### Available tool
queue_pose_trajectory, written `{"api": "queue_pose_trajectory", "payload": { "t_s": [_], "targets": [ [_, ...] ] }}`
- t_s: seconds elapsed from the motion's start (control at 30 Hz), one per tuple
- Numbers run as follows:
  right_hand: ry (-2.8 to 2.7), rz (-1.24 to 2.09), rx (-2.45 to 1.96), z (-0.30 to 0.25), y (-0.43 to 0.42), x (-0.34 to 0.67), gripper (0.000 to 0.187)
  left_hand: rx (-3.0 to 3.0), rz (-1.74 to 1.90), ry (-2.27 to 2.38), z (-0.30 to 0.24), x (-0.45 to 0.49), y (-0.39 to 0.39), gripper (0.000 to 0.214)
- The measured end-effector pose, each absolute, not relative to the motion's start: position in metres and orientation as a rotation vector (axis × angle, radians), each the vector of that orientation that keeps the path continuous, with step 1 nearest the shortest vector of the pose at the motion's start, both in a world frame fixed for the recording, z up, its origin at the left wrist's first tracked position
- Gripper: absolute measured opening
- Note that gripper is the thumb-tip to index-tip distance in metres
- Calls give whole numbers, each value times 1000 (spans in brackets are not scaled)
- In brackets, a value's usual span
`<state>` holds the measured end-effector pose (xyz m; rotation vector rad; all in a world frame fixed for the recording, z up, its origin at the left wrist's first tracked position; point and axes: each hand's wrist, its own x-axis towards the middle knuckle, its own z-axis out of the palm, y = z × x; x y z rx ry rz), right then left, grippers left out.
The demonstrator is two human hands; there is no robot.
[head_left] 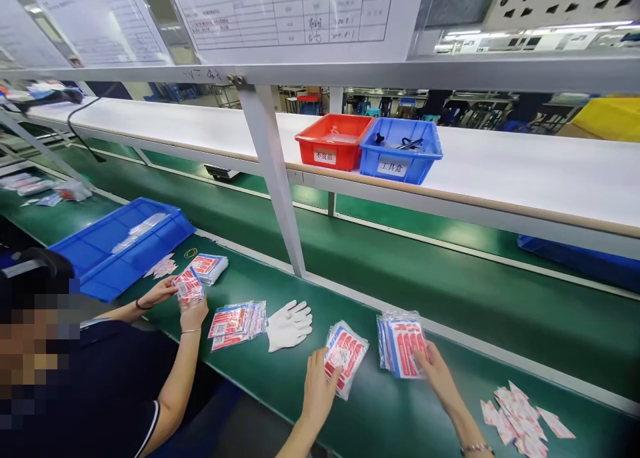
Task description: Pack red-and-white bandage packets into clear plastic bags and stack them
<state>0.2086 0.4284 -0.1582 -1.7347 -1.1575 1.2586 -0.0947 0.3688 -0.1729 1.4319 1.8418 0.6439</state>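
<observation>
My left hand [319, 390] rests on a small stack of red-and-white printed plastic packets [346, 355] lying on the green mat, fingers curled over its near edge. My right hand [436, 371] presses its fingers on a second, taller stack of similar packets [401, 343] just to the right. Both stacks lie flat near the table's front edge.
A co-worker on the left holds packets [188, 287] in both hands, with another fanned stack [237, 321] and white gloves [289, 324] beside. Loose pink-white sachets [523, 415] lie at right. A blue tray [117, 245] sits far left; red [333, 140] and blue bins [400, 149] stand on the shelf.
</observation>
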Motion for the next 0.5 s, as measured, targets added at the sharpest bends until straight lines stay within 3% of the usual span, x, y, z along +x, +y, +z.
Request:
{"api": "queue_pose_trajectory", "payload": {
  "t_s": [0.13,0.37,0.5],
  "targets": [
    [-1264,1082,-1914,-199,436,209,58,1442,467,1948,-213,-110,391,56],
    [-1604,1036,-1730,-222,424,111,26,1416,467,1804,-231,-143,415,18],
    [-1685,965,-1688,-208,442,84,18,1437,605,1716,-221,-158,428,37]
  ]
}}
